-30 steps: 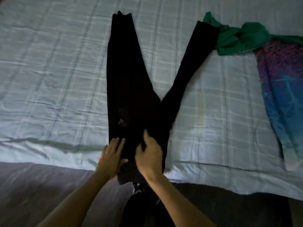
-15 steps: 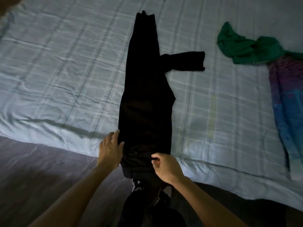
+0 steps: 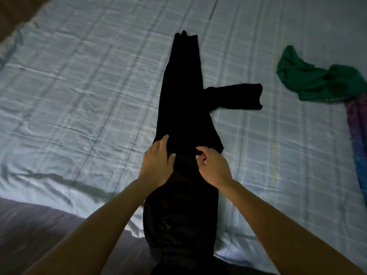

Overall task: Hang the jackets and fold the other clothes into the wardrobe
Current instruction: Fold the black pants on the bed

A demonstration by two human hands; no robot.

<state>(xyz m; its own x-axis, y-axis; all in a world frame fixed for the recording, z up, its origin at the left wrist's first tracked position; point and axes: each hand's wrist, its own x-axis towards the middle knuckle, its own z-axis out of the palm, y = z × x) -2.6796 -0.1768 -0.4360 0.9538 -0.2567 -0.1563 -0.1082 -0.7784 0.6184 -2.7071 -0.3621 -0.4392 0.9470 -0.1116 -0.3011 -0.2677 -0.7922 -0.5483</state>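
Head view. A pair of black fabric trousers (image 3: 182, 108) lies lengthwise down the centre of the frame on a bed covered by a pale blue checked sheet (image 3: 79, 86). The legs are laid one over the other, with the hems at upper centre and the waist end hanging over the bed's near edge at bottom centre. One black leg end (image 3: 238, 96) sticks out sideways toward the right, flat on the sheet. A small pale logo (image 3: 166, 227) shows on the cloth low in the frame.

The left hand (image 3: 157, 165) rests palm down on the left edge of the trousers, its fingers straight and close together, thumb spread inward. The right hand (image 3: 214, 167) sits just beside it on the right half of the garment. Its fingers (image 3: 200, 153) are curled and seem to pinch a fold of the black cloth, though the dim light blurs the contact.

At upper right, well apart from the trousers, lies a crumpled green cloth garment (image 3: 317, 80). It touches a purple-and-blue patterned garment (image 3: 359, 139) that runs down the right edge of the frame.
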